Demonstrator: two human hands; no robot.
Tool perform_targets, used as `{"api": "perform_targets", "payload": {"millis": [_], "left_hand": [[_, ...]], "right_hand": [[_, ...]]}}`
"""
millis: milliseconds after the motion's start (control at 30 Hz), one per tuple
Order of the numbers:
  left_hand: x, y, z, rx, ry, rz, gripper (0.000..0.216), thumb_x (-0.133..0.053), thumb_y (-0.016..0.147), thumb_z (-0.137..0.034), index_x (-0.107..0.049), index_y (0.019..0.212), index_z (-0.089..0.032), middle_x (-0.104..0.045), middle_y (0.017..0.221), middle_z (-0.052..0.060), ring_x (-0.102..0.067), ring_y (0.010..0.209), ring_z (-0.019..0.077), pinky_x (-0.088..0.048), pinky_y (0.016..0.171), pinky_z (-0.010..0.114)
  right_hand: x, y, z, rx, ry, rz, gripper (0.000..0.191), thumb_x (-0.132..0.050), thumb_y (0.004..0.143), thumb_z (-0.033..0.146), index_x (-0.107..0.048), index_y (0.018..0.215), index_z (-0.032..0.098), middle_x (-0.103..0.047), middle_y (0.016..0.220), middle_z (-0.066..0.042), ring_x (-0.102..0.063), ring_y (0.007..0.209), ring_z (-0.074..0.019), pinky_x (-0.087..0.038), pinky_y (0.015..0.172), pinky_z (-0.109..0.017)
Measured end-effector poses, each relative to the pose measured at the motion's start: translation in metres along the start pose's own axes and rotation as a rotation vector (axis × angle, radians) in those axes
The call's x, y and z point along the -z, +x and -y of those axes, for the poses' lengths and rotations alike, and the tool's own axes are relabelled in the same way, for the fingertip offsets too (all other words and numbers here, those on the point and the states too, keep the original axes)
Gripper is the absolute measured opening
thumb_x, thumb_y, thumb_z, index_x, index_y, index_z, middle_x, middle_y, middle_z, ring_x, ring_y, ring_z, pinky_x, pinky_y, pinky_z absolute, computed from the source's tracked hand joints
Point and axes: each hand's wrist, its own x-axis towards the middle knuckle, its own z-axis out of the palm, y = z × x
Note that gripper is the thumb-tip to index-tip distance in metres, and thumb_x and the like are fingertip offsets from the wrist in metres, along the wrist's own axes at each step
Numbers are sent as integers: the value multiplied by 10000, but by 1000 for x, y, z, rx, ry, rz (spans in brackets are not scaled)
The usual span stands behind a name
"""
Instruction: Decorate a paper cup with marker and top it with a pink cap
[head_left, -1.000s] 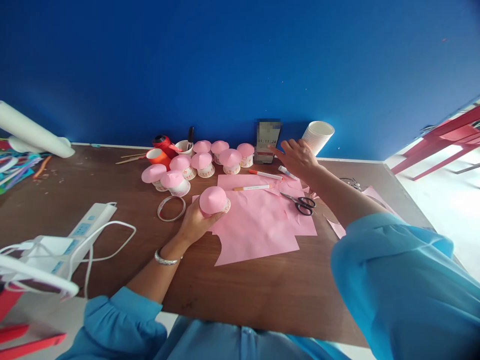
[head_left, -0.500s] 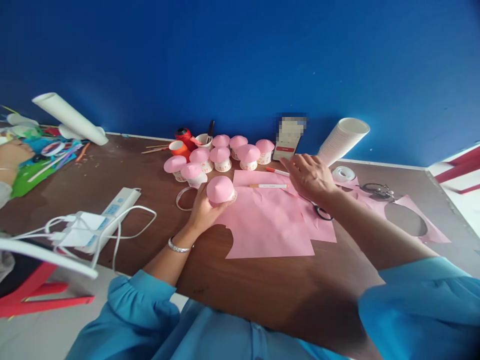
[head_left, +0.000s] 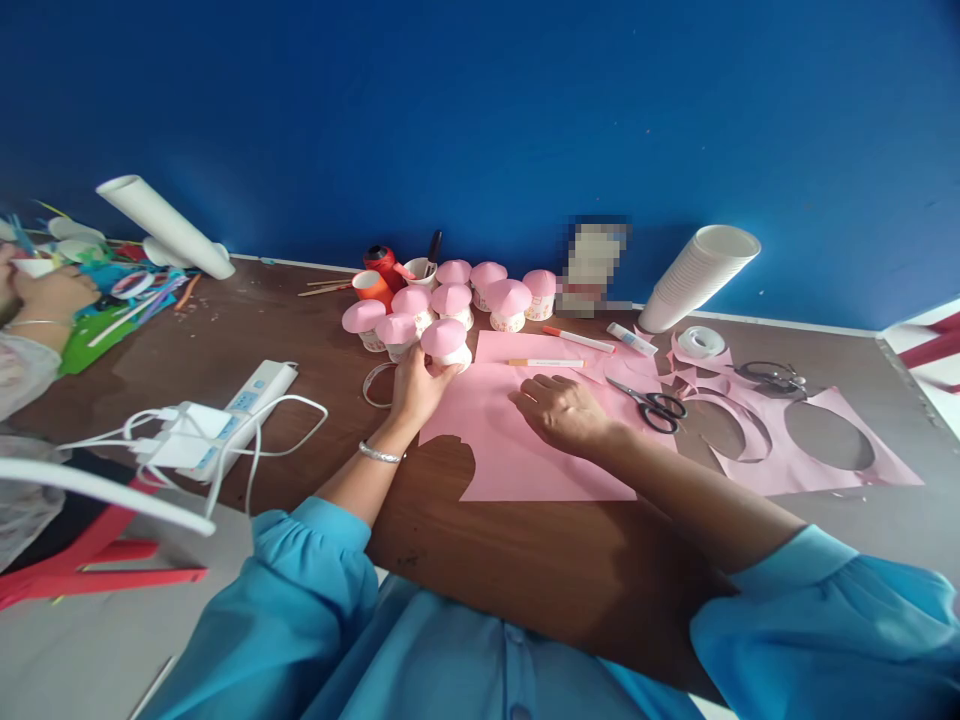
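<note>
My left hand (head_left: 420,388) is closed round a small paper cup with a pink cone top (head_left: 444,338), held upright just in front of several similar pink-topped cups (head_left: 507,297). My right hand (head_left: 564,416) is over a large pink paper sheet (head_left: 547,480), with its fingers curled under; what they hold, if anything, is hidden. Beyond it lie an orange marker (head_left: 546,363) and a red-capped marker (head_left: 579,339). Black-handled scissors (head_left: 660,410) and a small white tube (head_left: 631,338) are to the right of that hand.
A tilted stack of paper cups (head_left: 697,280), a tape roll (head_left: 700,343) and cut pink scraps (head_left: 810,470) are at the right. A power strip (head_left: 247,415) with white cables lies left. Another person's hand (head_left: 56,298) is at the far left, among coloured craft pieces.
My right hand has come back from near the phone, down over the pink sheet, uncovering the white tube and scissors. My left hand has lifted the cup slightly away from me, closer to the others.
</note>
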Motion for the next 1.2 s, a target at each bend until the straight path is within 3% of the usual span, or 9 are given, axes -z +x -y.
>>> {"api": "perform_targets", "payload": {"millis": [167,267,600,933,1200], "left_hand": [[2,-1,-4,39,17,21,537,-861,785,-318,-601,1224,-149,-784,1104,164,-767,1040,355,-610,910,446],[1,-1,-6,51,27,25,674,-844,799,-295,-513,1364,-134,-780,1157,185,-779,1011,350,-622,868,443],[-3,2,-2,63,71,0,591,-849,777,-290,-574,1272,-120,-769,1187,234,-750,1141,433,-607,954,537],[-2,1,4,23,28,-6,637,-843,791,-278,-549,1339,-139,-744,1281,222,-723,1219,400,-583,1044,533],[-2,-2,5,-3,-9,4,675,-808,833,-260,-492,1421,-162,-744,1293,201,-748,1187,355,-609,1008,482]], "right_hand": [[-14,2,14,49,92,-71,258,-460,1096,249,-694,1174,177,-762,1239,-134,-695,1091,-248,-542,851,-384],[-25,1,22,73,143,-115,293,-518,1092,344,-694,1255,175,-741,1350,-146,-692,1233,-252,-574,996,-412],[-27,-17,33,60,224,-194,303,-556,1073,299,-706,1316,195,-737,1385,-149,-712,1288,-271,-617,1056,-459],[-26,-18,37,45,243,-212,299,-564,1059,261,-693,1321,199,-735,1385,-157,-698,1308,-279,-611,1066,-482],[-27,-19,37,41,291,-231,307,-588,1045,250,-689,1329,192,-736,1377,-166,-703,1300,-285,-608,1088,-498]]}}
